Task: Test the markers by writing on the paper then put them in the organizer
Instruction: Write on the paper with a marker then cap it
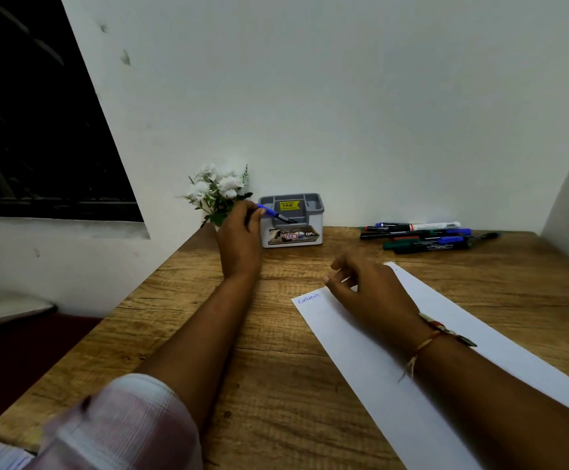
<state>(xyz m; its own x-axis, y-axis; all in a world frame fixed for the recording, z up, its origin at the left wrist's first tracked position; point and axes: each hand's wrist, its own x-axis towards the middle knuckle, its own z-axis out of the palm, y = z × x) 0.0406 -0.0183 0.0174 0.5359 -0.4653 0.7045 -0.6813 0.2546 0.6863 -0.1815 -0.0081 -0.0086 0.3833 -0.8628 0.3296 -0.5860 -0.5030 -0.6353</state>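
Observation:
My left hand [239, 237] is at the far left of the desk, holding a blue marker [274, 214] whose dark end points down into the grey and white organizer [312, 212]. My right hand [366, 283] rests with fingers loosely curled on the top corner of a white paper [412, 368], holding nothing. A short line of blue writing [309, 297] sits at the paper's top left corner. A pile of several markers [425, 237], blue, green, red and black, lies at the far right near the wall.
A small bunch of white flowers [217, 188] stands just left of the organizer against the wall. The wooden desk [242, 368] ends at a left edge; a dark window [39, 130] is on the left. Walls close in behind and on the right.

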